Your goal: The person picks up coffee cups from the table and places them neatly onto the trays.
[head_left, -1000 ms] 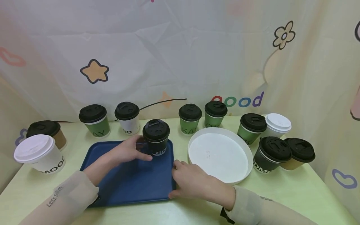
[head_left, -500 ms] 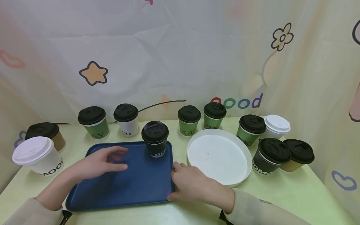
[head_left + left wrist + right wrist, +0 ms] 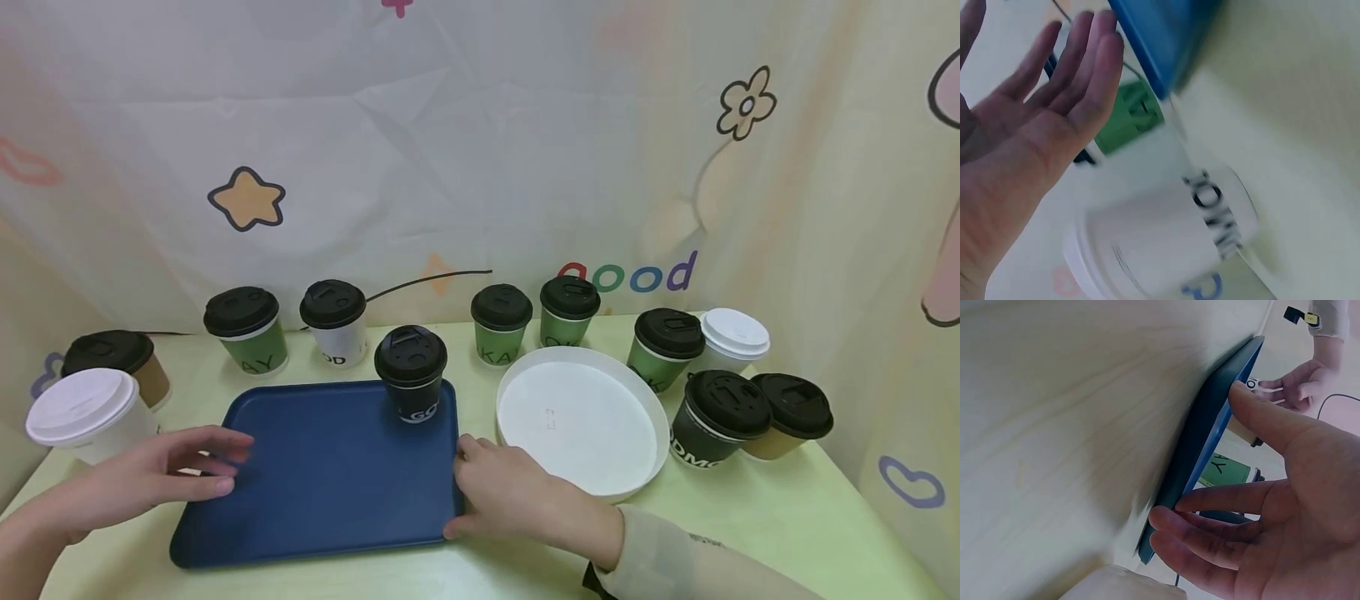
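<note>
My left hand point(image 3: 176, 471) hovers at the left end of the blue tray point(image 3: 322, 475), fingers extended and holding nothing. In the left wrist view its fingertips overlap a green cup point(image 3: 1129, 119), and a white cup point(image 3: 1166, 231) stands close by. A black lidded coffee cup point(image 3: 412, 392) stands upright in the tray's far right corner. My right hand point(image 3: 517, 496) rests against the tray's right side. The right wrist view shows the thumb point(image 3: 1244, 403) and fingers point(image 3: 1222, 499) spread apart along the rim, touching it.
A round white tray point(image 3: 585, 475) lies right of the blue one. Several lidded cups surround them: a white-lidded cup point(image 3: 90, 412) and brown cup point(image 3: 150, 379) at left, green cups point(image 3: 498, 340) behind, a black cup point(image 3: 701, 437) at right. A printed curtain point(image 3: 480, 167) hangs behind the table.
My left hand has let go of the black coffee cup, which stays on the tray, and has drawn back leftward toward the tray's left end. My right hand has kept its place.
</note>
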`<state>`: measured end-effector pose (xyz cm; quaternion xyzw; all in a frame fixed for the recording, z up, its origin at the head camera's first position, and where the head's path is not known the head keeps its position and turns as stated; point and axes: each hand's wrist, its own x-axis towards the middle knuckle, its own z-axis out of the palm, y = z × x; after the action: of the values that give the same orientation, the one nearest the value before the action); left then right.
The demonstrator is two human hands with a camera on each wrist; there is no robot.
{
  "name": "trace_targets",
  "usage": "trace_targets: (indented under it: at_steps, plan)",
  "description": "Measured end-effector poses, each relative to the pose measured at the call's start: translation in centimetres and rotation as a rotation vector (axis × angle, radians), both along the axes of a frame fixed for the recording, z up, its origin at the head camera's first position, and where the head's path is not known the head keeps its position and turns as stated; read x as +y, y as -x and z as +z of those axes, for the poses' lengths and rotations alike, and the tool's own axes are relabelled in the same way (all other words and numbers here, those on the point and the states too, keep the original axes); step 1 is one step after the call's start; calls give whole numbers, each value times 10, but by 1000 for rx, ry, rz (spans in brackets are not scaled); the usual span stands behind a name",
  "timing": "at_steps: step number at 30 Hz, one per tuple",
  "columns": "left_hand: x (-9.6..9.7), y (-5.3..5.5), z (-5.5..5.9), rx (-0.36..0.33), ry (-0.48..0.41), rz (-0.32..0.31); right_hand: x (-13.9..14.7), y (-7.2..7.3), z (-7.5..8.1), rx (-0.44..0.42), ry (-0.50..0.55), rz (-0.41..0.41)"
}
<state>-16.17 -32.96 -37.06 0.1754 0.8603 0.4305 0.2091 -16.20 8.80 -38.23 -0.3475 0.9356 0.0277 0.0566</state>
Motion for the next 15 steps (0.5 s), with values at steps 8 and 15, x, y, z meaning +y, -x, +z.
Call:
trace_targets:
  at_steps: [8,15]
  plan:
    - [-43,-5,-8,-182,34,11,0,0,1,-4,-6,-5]
    - [-84,-7,-27,-121,62,-16,1,0,0,-3,-8,-2]
